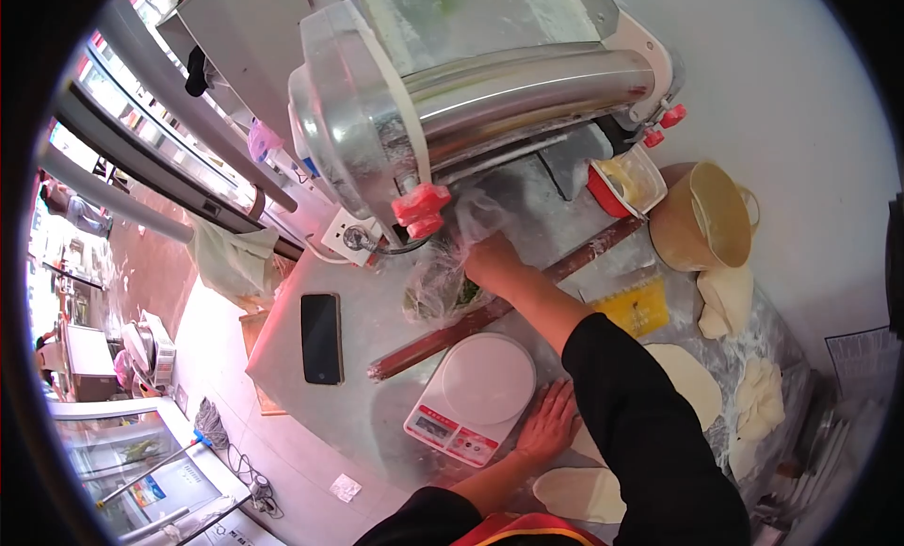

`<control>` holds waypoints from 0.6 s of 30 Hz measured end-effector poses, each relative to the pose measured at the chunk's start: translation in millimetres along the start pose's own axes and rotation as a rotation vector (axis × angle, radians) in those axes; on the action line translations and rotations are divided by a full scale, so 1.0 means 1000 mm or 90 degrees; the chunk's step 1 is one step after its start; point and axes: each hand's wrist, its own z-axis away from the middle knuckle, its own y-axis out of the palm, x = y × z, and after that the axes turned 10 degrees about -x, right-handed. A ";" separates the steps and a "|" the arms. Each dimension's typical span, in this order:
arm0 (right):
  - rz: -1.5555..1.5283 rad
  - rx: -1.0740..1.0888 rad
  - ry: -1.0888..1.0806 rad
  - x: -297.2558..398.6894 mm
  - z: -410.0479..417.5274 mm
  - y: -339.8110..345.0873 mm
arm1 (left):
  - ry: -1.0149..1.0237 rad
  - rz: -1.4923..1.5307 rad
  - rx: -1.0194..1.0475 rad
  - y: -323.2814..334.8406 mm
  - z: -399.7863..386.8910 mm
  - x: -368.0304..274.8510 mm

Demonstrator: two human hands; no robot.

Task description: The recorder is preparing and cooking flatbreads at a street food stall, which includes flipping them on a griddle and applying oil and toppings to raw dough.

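Observation:
My right hand [493,262] is closed around the gathered top of a clear plastic bag [431,292] with something green inside. The bag rests on the metal worktop [282,348] behind a long red-brown rolling pin [438,341]. My left hand [549,420] lies flat against the right side of a white digital kitchen scale [489,380], holding nothing. No item sits on the scale's round platform. Flattened dough pieces [583,493] lie beside my left hand, and another dough sheet [685,383] is partly covered by my right sleeve.
A dough-rolling machine [530,94] with red knobs stands at the back. Right of it are a red-and-white plastic container [628,182] and a beige jug [678,225]. A yellow plastic piece [635,309] and crumpled dough [759,398] lie rightward; a phone [321,339] and power strip [349,235] lie left.

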 end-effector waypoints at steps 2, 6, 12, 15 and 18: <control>0.039 -0.104 -0.030 0.001 0.014 0.014 | -0.003 -0.008 0.014 0.002 0.000 -0.002; -0.035 0.196 0.014 0.019 0.017 -0.013 | -0.003 0.040 -0.011 0.002 0.002 0.004; -0.089 0.211 0.045 0.026 0.027 -0.019 | 0.005 0.040 -0.015 0.005 0.001 0.003; -0.268 0.121 0.028 0.041 0.031 -0.004 | -0.006 0.051 0.001 0.001 0.002 0.002; -0.263 0.128 0.011 0.064 0.024 0.001 | 0.003 0.042 0.025 0.011 0.011 0.006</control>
